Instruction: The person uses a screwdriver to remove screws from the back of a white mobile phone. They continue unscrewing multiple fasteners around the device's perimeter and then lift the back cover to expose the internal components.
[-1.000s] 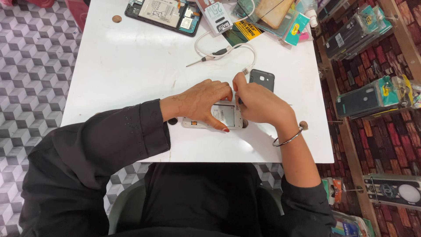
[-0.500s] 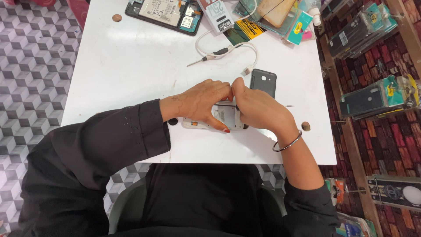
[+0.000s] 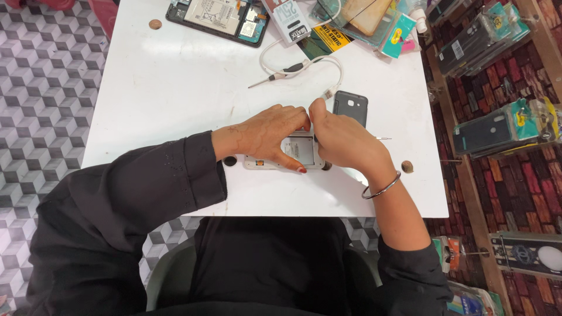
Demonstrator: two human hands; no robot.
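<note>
the opened phone (image 3: pixel 293 153), a pale handset lying face down with its back off, sits at the lower middle of the white table (image 3: pixel 146 105), just below frame centre. the left hand (image 3: pixel 263 133) lies flat over its left half, fingers spread and pressing it down, one fingertip at the phone's lower edge. the right hand (image 3: pixel 345 140) is curled over the right end, thumb and forefinger pinched at the top edge; whether it holds a tool i cannot tell, though a thin metal tip (image 3: pixel 383 138) pokes out to its right.

compared with a second ago, the right hand has drawn in closer over the handset and both thumbs now meet at the top edge. the phone itself has not shifted, so the work looks held at the same spot.

just above the right hand lies a dark back cover (image 3: pixel 350 107). higher, a small screwdriver (image 3: pixel 275 76) lies by a looped white cable (image 3: pixel 328 64). at the top edge, an opened tablet (image 3: pixel 216 17) shows its innards; right of it, a white box (image 3: pixel 290 20), a black and yellow packet (image 3: pixel 325 40), and a teal packet with pink (image 3: pixel 395 35). down the right side, against the brick-pattern floor, hang dark and teal phone-case packs (image 3: pixel 486 131).
</note>
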